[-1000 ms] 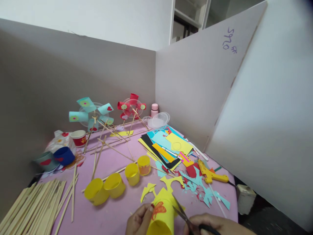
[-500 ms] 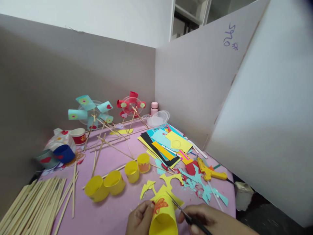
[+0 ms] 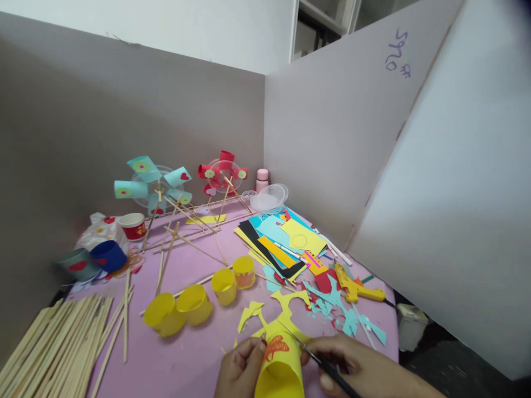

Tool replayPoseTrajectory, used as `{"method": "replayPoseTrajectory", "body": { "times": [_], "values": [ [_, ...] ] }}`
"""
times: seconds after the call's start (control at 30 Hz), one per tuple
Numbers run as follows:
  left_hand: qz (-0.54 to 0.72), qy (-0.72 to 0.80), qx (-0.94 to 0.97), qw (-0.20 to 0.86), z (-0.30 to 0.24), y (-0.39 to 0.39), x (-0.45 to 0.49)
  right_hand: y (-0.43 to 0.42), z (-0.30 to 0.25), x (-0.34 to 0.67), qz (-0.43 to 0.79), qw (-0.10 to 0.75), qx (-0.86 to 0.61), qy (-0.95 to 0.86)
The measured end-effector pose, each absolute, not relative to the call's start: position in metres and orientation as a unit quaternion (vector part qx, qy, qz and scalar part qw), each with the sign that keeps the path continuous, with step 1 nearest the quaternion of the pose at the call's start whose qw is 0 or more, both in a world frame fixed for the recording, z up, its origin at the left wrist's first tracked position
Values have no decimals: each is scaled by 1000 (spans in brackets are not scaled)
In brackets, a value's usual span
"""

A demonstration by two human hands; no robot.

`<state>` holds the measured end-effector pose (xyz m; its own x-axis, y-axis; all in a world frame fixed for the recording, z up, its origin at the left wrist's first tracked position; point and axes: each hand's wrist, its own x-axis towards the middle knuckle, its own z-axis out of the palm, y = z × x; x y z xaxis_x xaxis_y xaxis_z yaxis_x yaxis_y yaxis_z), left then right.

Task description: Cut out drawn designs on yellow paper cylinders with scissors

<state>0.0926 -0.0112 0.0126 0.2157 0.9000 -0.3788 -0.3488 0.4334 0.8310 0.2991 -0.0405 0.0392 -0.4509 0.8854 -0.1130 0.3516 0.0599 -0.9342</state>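
Observation:
At the bottom edge my left hand point(image 3: 239, 369) is wrapped round a yellow paper tube point(image 3: 281, 369) that carries an orange butterfly cut-out. My right hand point(image 3: 352, 369) is closed on black-handled scissors point(image 3: 319, 362), whose blades point up-left against the tube's right side. Yellow paper offcuts point(image 3: 286, 309) lie on the pink table just beyond the tube.
Several yellow paper rings point(image 3: 194, 303) stand mid-table. A bundle of wooden sticks point(image 3: 53, 348) lies at the lower left. Two paper windmills point(image 3: 151, 185) point(image 3: 222, 174) stand at the back. Coloured sheets point(image 3: 286, 243), scraps and a yellow glue gun point(image 3: 357, 286) are on the right. White partition boards wall the table.
My right hand has shifted up and left with the scissors, closer to the tube. The tube has dropped slightly in view; the camera tilted a little.

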Motion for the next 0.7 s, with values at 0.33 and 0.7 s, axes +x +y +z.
{"method": "replayPoseTrajectory", "body": {
  "times": [0.33,0.7],
  "values": [
    [431,454,351,696,11,-11,91,-38,39,304,505,219,-468,-691],
    [418,455,359,700,4,-9,88,-41,37,309,541,234,-453,-669]
  ]
}}
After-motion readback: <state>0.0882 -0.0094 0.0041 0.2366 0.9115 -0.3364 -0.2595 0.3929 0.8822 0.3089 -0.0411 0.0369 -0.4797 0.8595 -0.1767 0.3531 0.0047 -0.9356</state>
